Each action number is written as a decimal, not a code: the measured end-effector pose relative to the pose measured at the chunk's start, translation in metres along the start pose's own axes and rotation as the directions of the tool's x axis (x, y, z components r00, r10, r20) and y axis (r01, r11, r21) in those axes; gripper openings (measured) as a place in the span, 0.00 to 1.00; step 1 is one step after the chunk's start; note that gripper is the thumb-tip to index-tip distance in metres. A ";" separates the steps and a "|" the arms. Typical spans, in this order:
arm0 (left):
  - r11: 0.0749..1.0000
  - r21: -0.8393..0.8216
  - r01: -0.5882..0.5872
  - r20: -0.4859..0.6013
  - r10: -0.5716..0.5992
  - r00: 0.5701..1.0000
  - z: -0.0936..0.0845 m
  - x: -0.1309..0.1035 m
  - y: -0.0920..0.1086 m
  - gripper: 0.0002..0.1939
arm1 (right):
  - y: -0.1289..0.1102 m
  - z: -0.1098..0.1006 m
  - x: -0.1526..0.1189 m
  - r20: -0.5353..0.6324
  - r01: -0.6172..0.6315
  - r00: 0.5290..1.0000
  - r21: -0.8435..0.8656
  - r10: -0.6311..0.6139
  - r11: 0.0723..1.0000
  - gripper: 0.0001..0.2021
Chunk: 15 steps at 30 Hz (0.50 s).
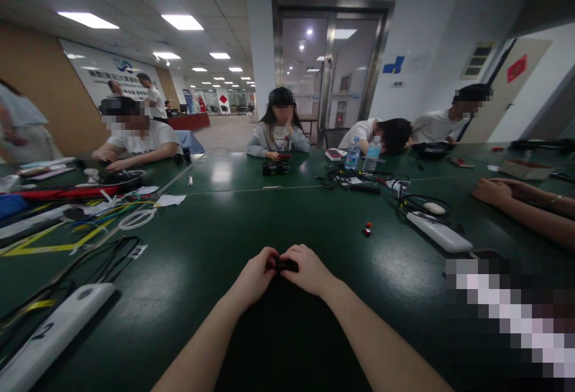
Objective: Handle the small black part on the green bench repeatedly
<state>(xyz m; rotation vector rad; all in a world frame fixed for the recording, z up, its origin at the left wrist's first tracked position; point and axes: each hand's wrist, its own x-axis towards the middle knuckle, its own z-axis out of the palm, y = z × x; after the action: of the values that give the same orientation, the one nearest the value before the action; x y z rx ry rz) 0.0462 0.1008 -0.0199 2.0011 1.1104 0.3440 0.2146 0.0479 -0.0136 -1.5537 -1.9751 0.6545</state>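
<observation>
Together, my bare left hand (256,275) and right hand (309,269) are gripping a small dark oblong object (286,265). Its long axis is running sideways between them.

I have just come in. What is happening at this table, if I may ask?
The camera wearer's left hand and right hand together hold a small dark object in their fingers, at the near side of the green table. The fingers hide too much to tell what it is. A white power strip marked 2 lies to the left, and a small red-and-white item lies ahead to the right. Directly across sits another person.
</observation>
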 end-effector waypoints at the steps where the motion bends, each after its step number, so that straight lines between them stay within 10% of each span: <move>1: 1.000 -0.006 -0.006 0.002 0.006 1.000 0.000 0.000 -0.001 0.16 | -0.001 0.000 0.000 0.005 -0.004 1.000 -0.006 0.004 1.000 0.10; 9: 0.999 0.022 -0.035 0.004 0.035 0.999 -0.001 -0.002 0.001 0.16 | -0.002 0.002 0.000 0.016 -0.064 0.998 0.061 0.063 0.996 0.09; 15: 1.000 0.005 -0.012 0.015 0.012 1.000 -0.002 -0.002 0.002 0.16 | 0.014 0.002 0.004 -0.077 -0.205 0.947 0.605 0.313 0.770 0.11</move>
<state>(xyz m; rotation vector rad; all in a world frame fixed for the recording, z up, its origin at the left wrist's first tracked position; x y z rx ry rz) 0.0454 0.0992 -0.0168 2.0123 1.0916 0.3328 0.2226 0.0549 -0.0234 -1.4237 -1.2495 1.0864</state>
